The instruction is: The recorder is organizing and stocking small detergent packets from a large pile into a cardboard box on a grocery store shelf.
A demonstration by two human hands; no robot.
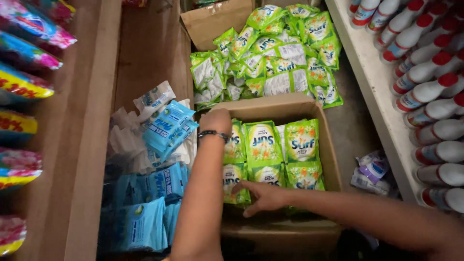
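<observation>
An open cardboard box point(325, 145) on the floor holds rows of green detergent sachets point(263, 145) standing side by side. My left hand point(216, 120), with a dark bead bracelet on the wrist, is curled over the box's far left rim. My right hand point(261, 195) reaches in from the right with its fingers spread. Its fingertips rest on the near row of green sachets and hold nothing.
A loose heap of green sachets point(275, 53) lies beyond the box, by another cardboard box point(212, 21). Blue sachets point(154, 183) are stacked at left. White bottles with red caps point(430, 92) fill the right shelf. Colourful packets point(24, 87) line the left shelf. Purple sachets point(369, 169) lie on the floor.
</observation>
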